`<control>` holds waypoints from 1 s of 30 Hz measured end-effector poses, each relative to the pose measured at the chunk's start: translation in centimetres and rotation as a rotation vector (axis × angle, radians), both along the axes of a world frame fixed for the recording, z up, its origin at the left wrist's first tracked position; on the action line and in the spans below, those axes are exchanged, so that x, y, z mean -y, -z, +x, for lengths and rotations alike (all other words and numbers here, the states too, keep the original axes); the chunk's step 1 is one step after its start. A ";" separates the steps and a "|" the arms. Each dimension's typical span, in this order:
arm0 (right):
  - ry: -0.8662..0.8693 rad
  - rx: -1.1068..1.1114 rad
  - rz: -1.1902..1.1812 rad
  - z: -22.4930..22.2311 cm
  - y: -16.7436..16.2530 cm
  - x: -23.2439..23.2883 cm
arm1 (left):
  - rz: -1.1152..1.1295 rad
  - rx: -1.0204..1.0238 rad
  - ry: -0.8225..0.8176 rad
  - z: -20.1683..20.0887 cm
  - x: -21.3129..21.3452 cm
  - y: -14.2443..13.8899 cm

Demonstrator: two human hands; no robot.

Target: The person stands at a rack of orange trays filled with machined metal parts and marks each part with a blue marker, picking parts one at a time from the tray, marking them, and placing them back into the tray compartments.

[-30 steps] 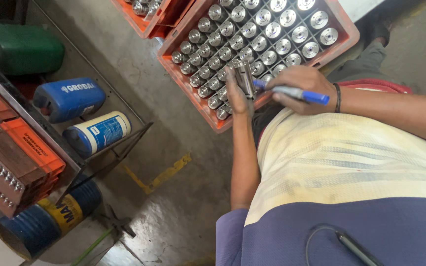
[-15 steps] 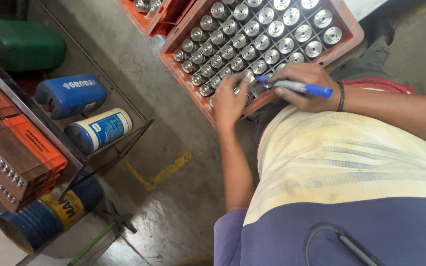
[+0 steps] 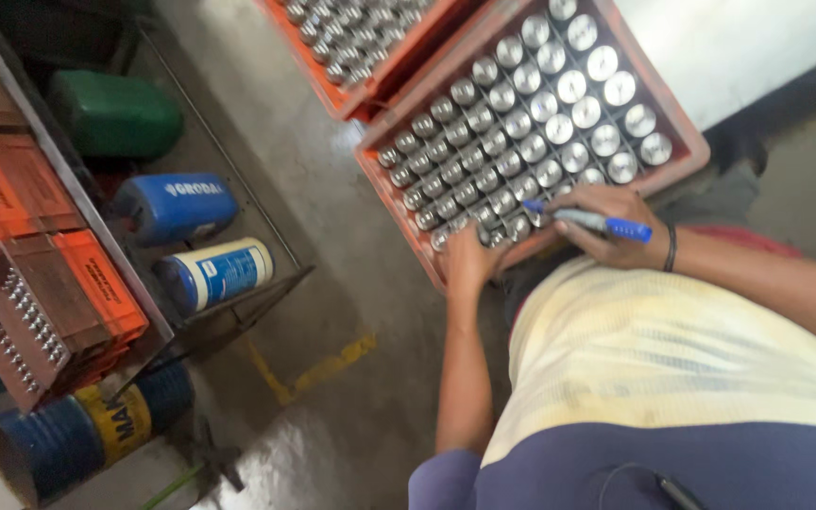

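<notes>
An orange crate [image 3: 391,210] on the concrete floor holds several upright shiny metal cylinders [image 3: 540,104] in rows. My left hand [image 3: 469,266] is at the crate's near corner, fingers curled around a metal cylinder [image 3: 489,236] in the nearest row. My right hand [image 3: 606,202] rests on the crate's near edge just to the right. It grips a blue marker [image 3: 606,225] with the tip pointing left toward the cylinders, and a dark band circles its wrist.
A second orange crate [image 3: 331,93] of cylinders lies further off. On the left a metal rack holds orange boxes [image 3: 49,274], a green jerrycan [image 3: 115,113], a blue jerrycan [image 3: 177,206] and a white-and-blue can [image 3: 219,274]. A blue drum [image 3: 87,434] lies below.
My left hand has lowered from holding a cylinder up above the crate down to the crate's near row. My right hand with the marker stayed at the crate edge.
</notes>
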State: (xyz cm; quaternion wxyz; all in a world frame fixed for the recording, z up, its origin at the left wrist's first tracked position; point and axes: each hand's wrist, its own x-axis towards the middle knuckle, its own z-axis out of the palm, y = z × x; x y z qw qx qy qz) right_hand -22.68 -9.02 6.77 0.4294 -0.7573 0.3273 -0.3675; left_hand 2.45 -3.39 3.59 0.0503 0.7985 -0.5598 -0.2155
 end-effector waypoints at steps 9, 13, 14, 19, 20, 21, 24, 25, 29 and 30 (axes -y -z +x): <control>-0.012 0.014 0.048 -0.7 0.5 0.3 | -0.027 -0.101 0.066 1.9 0.4 -1.9; 0.038 -0.039 0.144 -0.8 0.5 0.3 | -0.366 -0.652 -0.110 5.8 -1.3 -2.8; 0.039 -0.041 0.130 -0.7 0.3 0.3 | -0.382 -0.954 -0.250 6.0 -1.5 -2.1; -0.065 0.032 -0.121 0.4 -0.7 0.1 | -0.374 -1.358 -0.730 1.3 -0.8 5.0; -0.095 0.024 -0.144 0.5 -1.0 0.1 | -0.372 -1.463 -0.697 0.5 -0.7 6.1; -0.134 0.020 -0.170 0.6 -1.2 0.1 | -0.380 -1.566 -0.665 -0.3 -0.6 6.9; -0.160 0.004 -0.174 0.9 -1.6 0.3 | -0.397 -1.551 -0.636 -1.5 -0.1 8.1; -0.139 0.018 -0.138 1.1 -1.7 0.2 | -0.399 -1.490 -0.646 -1.9 0.0 8.2; -0.216 0.028 -0.137 1.5 -1.5 -0.8 | -0.402 -1.538 -0.754 -2.8 0.2 7.7; -0.273 0.019 -0.172 1.4 -1.4 -1.1 | -0.398 -1.535 -0.714 -3.0 0.2 7.5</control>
